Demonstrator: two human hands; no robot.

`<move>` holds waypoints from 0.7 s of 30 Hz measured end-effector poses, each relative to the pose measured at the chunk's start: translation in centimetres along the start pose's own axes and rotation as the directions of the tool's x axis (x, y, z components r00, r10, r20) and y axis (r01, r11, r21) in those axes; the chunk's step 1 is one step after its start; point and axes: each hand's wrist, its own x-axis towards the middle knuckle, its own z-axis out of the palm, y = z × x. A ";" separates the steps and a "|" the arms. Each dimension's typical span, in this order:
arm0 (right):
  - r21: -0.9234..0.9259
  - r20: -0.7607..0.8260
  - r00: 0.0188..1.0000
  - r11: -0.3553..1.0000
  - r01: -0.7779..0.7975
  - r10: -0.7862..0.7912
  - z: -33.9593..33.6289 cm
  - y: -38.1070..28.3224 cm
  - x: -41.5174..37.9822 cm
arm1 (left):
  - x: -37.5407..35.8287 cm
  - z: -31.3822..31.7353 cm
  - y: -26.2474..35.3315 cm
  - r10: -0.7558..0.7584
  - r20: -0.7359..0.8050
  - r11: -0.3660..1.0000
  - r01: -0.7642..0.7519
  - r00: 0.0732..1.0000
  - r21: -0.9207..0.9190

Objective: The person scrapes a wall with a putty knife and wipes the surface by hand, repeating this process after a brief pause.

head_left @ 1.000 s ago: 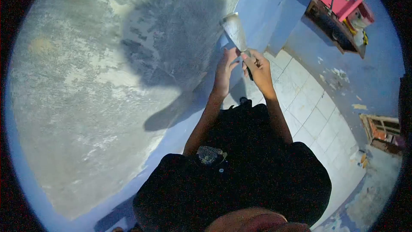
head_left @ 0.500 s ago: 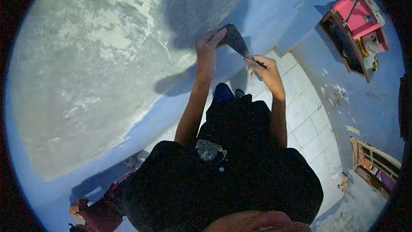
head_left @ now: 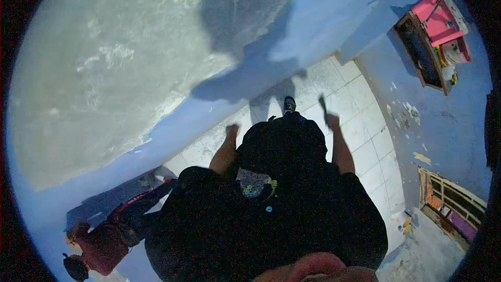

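Note:
My right hand [head_left: 332, 121] is closed round the handle of a dark scraper-like tool [head_left: 323, 105], low at my right side, above the white tiles. The tool's blade points up and away from me; it is seen nearly edge-on. My left hand [head_left: 233, 129] hangs at my left side, near the foot of the wall. It is small and blurred, so its fingers cannot be made out. The large wall [head_left: 104, 99] ahead and to the left has a rough grey patch above blue paint.
Another person [head_left: 107, 245] in a dark red top is at the lower left. A wooden wall shelf [head_left: 422, 55] with a pink container [head_left: 437, 18] hangs at the upper right. Below it is a barred window [head_left: 451, 198]. White tiled floor [head_left: 370, 141] lies around my feet.
Both my hands have dropped from in front of the wall to my sides. The left hand has come off the tool's blade. More of the other person shows now.

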 end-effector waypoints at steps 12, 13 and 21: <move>0.260 0.061 0.779 0.744 -0.616 0.623 8.6 -8.7 -31.4 | -34.4 -3.1 -12.0 -0.680 0.170 0.211 0.413 0.713 -0.886; 0.251 0.032 0.801 0.771 -0.585 0.597 8.1 -8.9 -31.0 | -34.4 -2.6 -12.1 -0.726 0.178 0.136 0.391 0.665 -0.910; 0.433 0.194 0.530 0.413 -0.801 0.825 3.0 -13.5 -21.1 | -20.2 0.4 0.9 -0.420 -0.130 0.693 0.225 0.898 -0.685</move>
